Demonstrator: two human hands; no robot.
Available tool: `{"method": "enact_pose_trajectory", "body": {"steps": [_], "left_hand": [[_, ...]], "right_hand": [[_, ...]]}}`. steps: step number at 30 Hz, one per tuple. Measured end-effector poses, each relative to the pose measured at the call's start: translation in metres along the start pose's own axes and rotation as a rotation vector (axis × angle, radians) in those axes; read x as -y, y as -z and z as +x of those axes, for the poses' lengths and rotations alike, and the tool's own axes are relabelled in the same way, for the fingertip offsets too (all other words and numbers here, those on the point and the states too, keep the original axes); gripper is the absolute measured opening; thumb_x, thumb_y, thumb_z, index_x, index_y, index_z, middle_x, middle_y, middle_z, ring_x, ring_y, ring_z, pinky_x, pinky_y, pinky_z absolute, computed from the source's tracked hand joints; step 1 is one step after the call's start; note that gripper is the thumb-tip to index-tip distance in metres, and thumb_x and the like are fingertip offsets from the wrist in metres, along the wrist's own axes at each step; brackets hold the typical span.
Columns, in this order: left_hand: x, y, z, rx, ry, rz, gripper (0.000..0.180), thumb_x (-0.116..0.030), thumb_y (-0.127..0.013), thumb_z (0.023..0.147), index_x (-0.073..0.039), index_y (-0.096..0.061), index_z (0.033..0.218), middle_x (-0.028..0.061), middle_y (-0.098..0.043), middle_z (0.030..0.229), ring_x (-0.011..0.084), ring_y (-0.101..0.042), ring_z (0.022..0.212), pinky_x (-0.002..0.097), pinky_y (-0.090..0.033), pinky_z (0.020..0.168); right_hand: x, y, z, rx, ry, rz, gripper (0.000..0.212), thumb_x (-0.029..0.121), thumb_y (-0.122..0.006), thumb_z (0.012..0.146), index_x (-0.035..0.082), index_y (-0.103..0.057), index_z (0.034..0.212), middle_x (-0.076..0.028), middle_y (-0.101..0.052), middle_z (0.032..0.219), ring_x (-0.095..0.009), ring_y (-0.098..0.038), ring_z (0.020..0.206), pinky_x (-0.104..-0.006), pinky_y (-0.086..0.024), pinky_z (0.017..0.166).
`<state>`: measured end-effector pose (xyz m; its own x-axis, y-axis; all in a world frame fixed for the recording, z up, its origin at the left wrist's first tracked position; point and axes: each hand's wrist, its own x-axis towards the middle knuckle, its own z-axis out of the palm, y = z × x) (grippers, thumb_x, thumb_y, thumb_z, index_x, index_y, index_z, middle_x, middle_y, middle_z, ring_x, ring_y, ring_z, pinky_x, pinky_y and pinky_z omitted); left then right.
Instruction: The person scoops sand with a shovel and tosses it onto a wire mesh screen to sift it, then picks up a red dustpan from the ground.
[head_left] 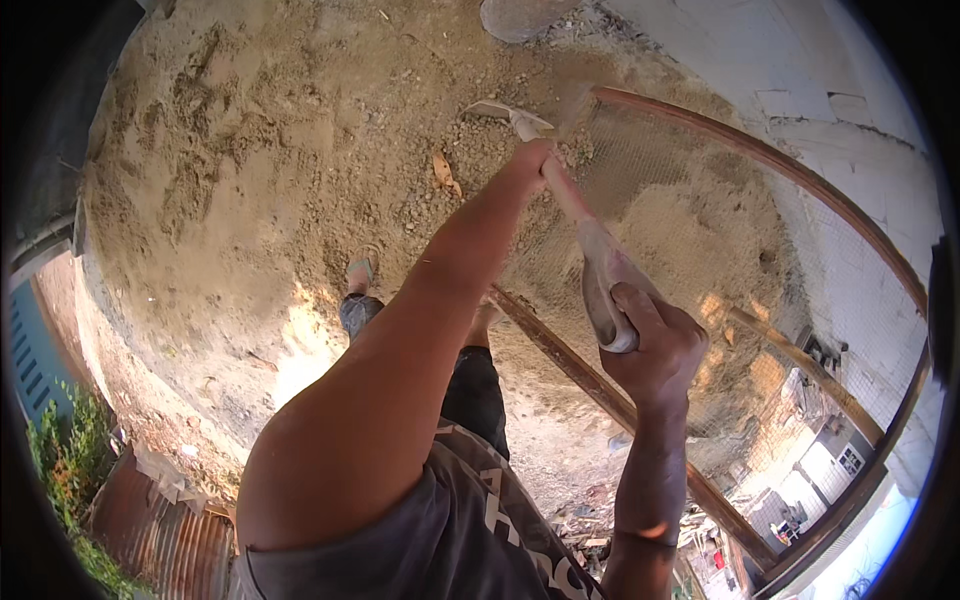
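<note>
A shovel (568, 192) with a wooden shaft runs slantwise between both of my hands. My right hand (655, 345) is closed round its looped grip at the near end. Farther out, my left hand (537, 158) is wrapped round the lower shaft, close to the blade. The pale, dusty blade (500, 110) is over gravelly sand (400, 120), seen nearly edge-on; I cannot tell whether it touches the ground. To the right of the shovel is a mesh screen (640, 150) in a wooden frame (770, 160), with sand showing through and behind the mesh.
A dry brown leaf (445, 172) lies on the sand left of the shovel. A pale block wall (840, 110) stands to the right. My feet (360, 275) are on the sand, near the screen's lower beam (560, 355). Rusty corrugated sheet (165, 525) lies at the lower left.
</note>
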<state>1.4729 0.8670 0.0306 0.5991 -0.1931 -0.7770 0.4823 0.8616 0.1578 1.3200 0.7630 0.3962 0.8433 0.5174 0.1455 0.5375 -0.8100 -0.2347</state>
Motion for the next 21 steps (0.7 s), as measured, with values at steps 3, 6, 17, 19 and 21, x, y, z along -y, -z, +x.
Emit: {"method": "enact_pose_trajectory", "body": {"steps": [3, 6, 17, 19, 21], "left_hand": [[-0.007, 0.052, -0.018, 0.132, 0.008, -0.151, 0.023, -0.007, -0.055, 0.087, 0.001, -0.042, 0.104, 0.012, -0.05, 0.077, 0.0249, -0.055, 0.067, 0.0386, -0.05, 0.059], [-0.007, 0.057, -0.046, 0.038, -0.004, -0.194, 0.022, -0.008, -0.055, 0.086, -0.001, -0.042, 0.102, 0.013, -0.051, 0.081, 0.0257, -0.055, 0.068, 0.0397, -0.051, 0.06], [0.042, 0.164, -0.16, 0.019, 0.228, -0.141, 0.019, -0.015, -0.055, 0.089, -0.004, -0.047, 0.102, 0.0115, -0.052, 0.08, 0.0245, -0.056, 0.069, 0.0376, -0.051, 0.062], [0.041, 0.165, -0.198, 0.048, 0.317, 0.017, 0.022, -0.02, -0.055, 0.09, -0.004, -0.048, 0.103, 0.0109, -0.054, 0.081, 0.0238, -0.057, 0.07, 0.0372, -0.051, 0.063], [0.033, 0.161, -0.248, 0.124, 0.406, 0.218, 0.026, -0.026, -0.055, 0.091, -0.005, -0.05, 0.105, 0.0102, -0.057, 0.082, 0.023, -0.059, 0.071, 0.0368, -0.052, 0.064]], "right_hand": [[0.019, 0.024, 0.026, 0.105, 0.169, 0.033, 0.024, 0.011, -0.075, 0.059, 0.014, -0.068, 0.082, -0.004, -0.062, 0.061, -0.02, -0.061, 0.05, -0.0313, -0.049, 0.046], [0.041, 0.05, 0.038, 0.105, 0.153, 0.092, 0.025, 0.01, -0.075, 0.057, 0.014, -0.069, 0.081, -0.005, -0.066, 0.066, -0.02, -0.062, 0.051, -0.0306, -0.048, 0.045], [0.182, 0.073, -0.039, 0.318, 0.05, 0.09, 0.021, 0.008, -0.073, 0.057, 0.01, -0.065, 0.076, -0.004, -0.053, 0.057, -0.024, -0.056, 0.05, -0.034, -0.045, 0.048], [0.213, 0.07, -0.081, 0.263, -0.039, 0.1, 0.024, 0.008, -0.073, 0.053, 0.011, -0.064, 0.076, -0.002, -0.048, 0.054, -0.022, -0.053, 0.049, -0.0339, -0.043, 0.047], [0.241, 0.085, -0.117, 0.143, -0.154, 0.102, 0.024, 0.008, -0.074, 0.052, 0.01, -0.065, 0.075, -0.001, -0.051, 0.055, -0.021, -0.055, 0.049, -0.0331, -0.042, 0.047]]}}
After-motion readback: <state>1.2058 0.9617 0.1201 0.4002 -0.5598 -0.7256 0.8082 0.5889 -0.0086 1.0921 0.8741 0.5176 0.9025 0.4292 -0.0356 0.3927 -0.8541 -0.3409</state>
